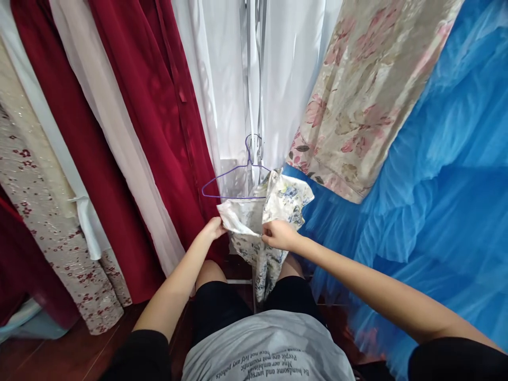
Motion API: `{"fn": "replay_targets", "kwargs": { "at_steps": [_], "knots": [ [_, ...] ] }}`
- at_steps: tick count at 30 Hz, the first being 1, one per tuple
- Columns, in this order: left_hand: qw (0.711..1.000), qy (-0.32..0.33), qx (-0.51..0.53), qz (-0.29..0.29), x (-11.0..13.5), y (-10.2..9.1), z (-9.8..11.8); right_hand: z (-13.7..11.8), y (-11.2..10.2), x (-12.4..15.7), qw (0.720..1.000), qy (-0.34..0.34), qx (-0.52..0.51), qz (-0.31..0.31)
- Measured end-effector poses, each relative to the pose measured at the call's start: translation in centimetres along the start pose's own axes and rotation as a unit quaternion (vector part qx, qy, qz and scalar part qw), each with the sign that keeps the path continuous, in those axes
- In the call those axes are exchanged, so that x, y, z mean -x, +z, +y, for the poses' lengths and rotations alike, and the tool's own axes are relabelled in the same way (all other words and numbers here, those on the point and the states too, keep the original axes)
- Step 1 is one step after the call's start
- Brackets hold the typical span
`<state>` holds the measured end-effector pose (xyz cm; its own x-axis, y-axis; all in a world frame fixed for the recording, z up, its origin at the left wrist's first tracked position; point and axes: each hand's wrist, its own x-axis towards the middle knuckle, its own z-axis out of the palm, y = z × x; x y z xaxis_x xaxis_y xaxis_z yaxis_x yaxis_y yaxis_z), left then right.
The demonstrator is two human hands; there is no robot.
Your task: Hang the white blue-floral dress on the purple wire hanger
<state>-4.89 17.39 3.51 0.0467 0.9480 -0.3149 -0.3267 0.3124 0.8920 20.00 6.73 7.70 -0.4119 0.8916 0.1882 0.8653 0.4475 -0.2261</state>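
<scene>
A white garment with a blue flower print (pixel 273 206) hangs over a thin purple wire hanger (pixel 234 182) in front of me. My left hand (pixel 213 228) pinches the garment's left edge, fingers closed on the cloth. On the right side my right hand (pixel 279 235) grips the same cloth in a closed fist. The lower part of the garment drops between my knees. The hanger's hook sits by a metal rack pole (pixel 254 84).
Long hanging clothes surround me: dark red dresses (pixel 159 116), cream and sequined fabric (pixel 47 211) at left, white sheer cloth (pixel 289 69) behind, a floral beige dress (pixel 369 90) and a big blue tulle skirt (pixel 444 190) at right. Dark wooden floor (pixel 67 354) below.
</scene>
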Motion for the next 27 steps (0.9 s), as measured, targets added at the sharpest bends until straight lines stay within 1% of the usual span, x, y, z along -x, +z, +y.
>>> {"fn": "replay_targets", "kwargs": {
  "at_steps": [2, 3, 5, 7, 8, 9, 10, 11, 13, 14, 15, 16, 17, 18, 19, 20, 21, 22, 23, 24, 25, 27],
  "knots": [
    [0.995, -0.022, -0.089, -0.046, 1.2, 1.0, -1.3, 1.1, 0.6, 0.6, 0.999, -0.002, 0.003, -0.050],
    [0.989, -0.023, -0.128, -0.071, 1.9, 1.7, -1.8, 1.7, 1.0, 0.8, 0.997, -0.002, 0.002, -0.073],
    [0.978, 0.000, -0.176, -0.115, 3.2, 3.3, -2.0, 2.6, 2.0, 1.3, 0.994, -0.003, 0.001, -0.110],
    [0.970, 0.049, -0.191, -0.143, 4.7, 5.3, -1.7, 3.2, 2.7, 1.5, 0.991, -0.007, -0.034, -0.128],
    [0.962, 0.093, -0.201, -0.158, 5.4, 6.4, -1.3, 3.4, 2.8, 1.6, 0.988, -0.016, -0.082, -0.132],
    [0.948, 0.149, -0.219, -0.176, 6.2, 7.3, -0.9, 3.4, 2.8, 1.6, 0.979, -0.029, -0.149, -0.135],
    [0.926, 0.214, -0.244, -0.196, 7.1, 8.2, -0.5, 3.3, 2.6, 1.6, 0.962, -0.044, -0.230, -0.140],
    [0.895, 0.281, -0.273, -0.214, 7.9, 9.0, -0.1, 3.1, 2.3, 1.5, 0.936, -0.057, -0.315, -0.146],
    [0.829, 0.392, -0.327, -0.228, 9.3, 10.2, 0.6, 2.3, 1.3, 1.4, 0.875, -0.052, -0.458, -0.146],
    [0.809, 0.425, -0.340, -0.222, 9.8, 10.6, 0.8, 1.8, 0.7, 1.5, 0.847, -0.034, -0.513, -0.134],
    [0.799, 0.444, -0.343, -0.215, 10.2, 10.9, 1.0, 1.2, 0.1, 1.6, 0.820, -0.011, -0.562, -0.113],
    [0.800, 0.449, -0.339, -0.212, 10.5, 11.0, 1.0, 0.7, -0.5, 1.8, 0.792, 0.012, -0.604, -0.087],
    [0.808, 0.434, -0.332, -0.220, 10.6, 10.9, 0.8, 0.3, -1.2, 2.1, 0.764, 0.034, -0.641, -0.060],
    [0.822, 0.399, -0.328, -0.241, 10.7, 10.7, 0.6, -0.1, -1.8, 2.5, 0.738, 0.052, -0.672, -0.040],
    [0.835, 0.345, -0.331, -0.274, 10.7, 10.3, 0.1, -0.3, -2.5, 3.0, 0.714, 0.067, -0.696, -0.029],
    [0.839, 0.279, -0.347, -0.312, 10.7, 9.8, -0.4, -0.4, -3.3, 3.5, 0.697, 0.081, -0.712, -0.025],
    [0.832, 0.211, -0.376, -0.349, 10.6, 9.1, -1.1, -0.2, -4.0, 4.0, 0.691, 0.092, -0.717, -0.026],
    [0.815, 0.152, -0.409, -0.381, 10.6, 8.4, -1.8, 0.1, -4.8, 4.4, 0.695, 0.099, -0.712, -0.026],
    [0.793, 0.114, -0.441, -0.404, 10.5, 7.6, -2.5, 0.8, -5.5, 4.8, 0.710, 0.102, -0.696, -0.023],
    [0.769, 0.095, -0.475, -0.416, 10.4, 6.7, -3.1, 1.7, -6.1, 5.0, 0.733, 0.101, -0.672, -0.017],
    [0.746, 0.092, -0.511, -0.418, 10.2, 5.9, -3.5, 2.8, -6.8, 5.1, 0.761, 0.099, -0.641, -0.008],
    [0.711, 0.110, -0.580, -0.383, 9.7, 4.4, -3.8, 5.9, -7.9, 4.8, 0.815, 0.099, -0.571, 0.033]
  ]
}}
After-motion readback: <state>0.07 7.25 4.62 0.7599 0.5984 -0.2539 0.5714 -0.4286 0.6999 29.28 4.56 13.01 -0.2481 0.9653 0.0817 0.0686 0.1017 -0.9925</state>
